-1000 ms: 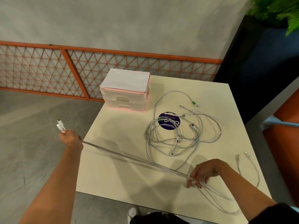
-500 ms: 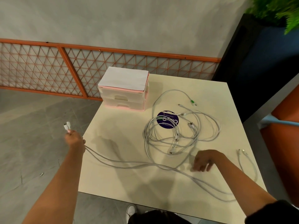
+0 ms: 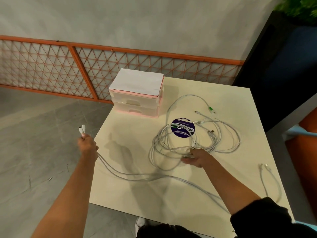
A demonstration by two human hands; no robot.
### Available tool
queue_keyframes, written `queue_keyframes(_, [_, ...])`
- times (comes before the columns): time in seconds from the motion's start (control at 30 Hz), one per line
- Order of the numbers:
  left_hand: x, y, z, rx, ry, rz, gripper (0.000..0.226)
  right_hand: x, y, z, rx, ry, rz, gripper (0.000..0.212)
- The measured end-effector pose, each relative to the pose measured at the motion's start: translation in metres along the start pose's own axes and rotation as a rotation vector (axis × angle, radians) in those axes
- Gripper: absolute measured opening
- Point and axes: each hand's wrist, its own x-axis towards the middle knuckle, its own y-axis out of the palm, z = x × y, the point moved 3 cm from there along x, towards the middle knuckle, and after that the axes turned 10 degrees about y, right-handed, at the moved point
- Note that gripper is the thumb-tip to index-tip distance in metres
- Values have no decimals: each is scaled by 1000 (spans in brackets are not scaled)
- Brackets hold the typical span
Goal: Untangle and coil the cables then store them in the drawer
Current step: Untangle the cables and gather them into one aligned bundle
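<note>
White cable ends [image 3: 82, 128] are sticking up out of my left grip [image 3: 86, 143], which is clenching the doubled cable [image 3: 130, 176] just off the counter's [image 3: 128, 194] left edge. A second ago that cable was stretching taut to my right grip. Now it is lying slack across the counter, because the right grip [image 3: 195, 158] has let go and is reaching into the near edge of the tangle [image 3: 163, 134]. It is touching strands, though I cannot tell whether it is pinching one. I am judging this cable freed for coiling. The drawer unit [image 3: 137, 100] is sitting closed at the far edge.
</note>
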Motion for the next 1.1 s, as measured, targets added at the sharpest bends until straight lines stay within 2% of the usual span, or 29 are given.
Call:
queue_keyframes(0.17, [2, 2, 3, -17, 30, 80, 36, 5, 11, 17, 143, -81, 43, 18])
queue_keyframes(0.3, [6, 5, 8, -83, 2, 182, 38, 10, 8, 22, 49, -151, 1, 19])
queue_keyframes(0.47, [4, 16, -2, -187, -24, 296, 39, -1, 7, 11, -537, -98, -303, 86])
queue_keyframes(0.53, [5, 23, -8, -224, -64, 327, 40, -10, 15, 6, -818, -91, -341, 103])
queue_keyframes(0.6, [4, 31, -13, -248, -99, 374, 42, -18, 26, 5, -1049, -174, -410, 99])
queue_keyframes(0.67, [1, 38, -19, -242, -91, 415, 42, -28, 36, 13, -1246, -370, -602, 86])
queue_keyframes(0.7, [0, 40, -21, -237, -79, 431, 42, -34, 41, 18, -1290, -454, -685, 80])
queue_keyframes(0.77, [-3, 42, -26, -233, -57, 453, 41, -39, 47, 25, -1252, -526, -738, 63])
queue_keyframes(0.87, [-4, 42, -28, -214, -46, 465, 41, -28, 40, 33, -996, -452, -600, 44])
queue_keyframes(0.97, [-5, 40, -27, -192, -46, 472, 40, -20, 23, 36, -1049, -367, -516, 28])
queue_keyframes(1.03, [-3, 37, -26, -187, -42, 475, 39, -18, 8, 33, -1120, -306, -549, 32])
queue_keyframes(1.1, [-2, 37, -24, -182, -43, 476, 39, -21, -8, 32, -1215, -262, -622, 46])
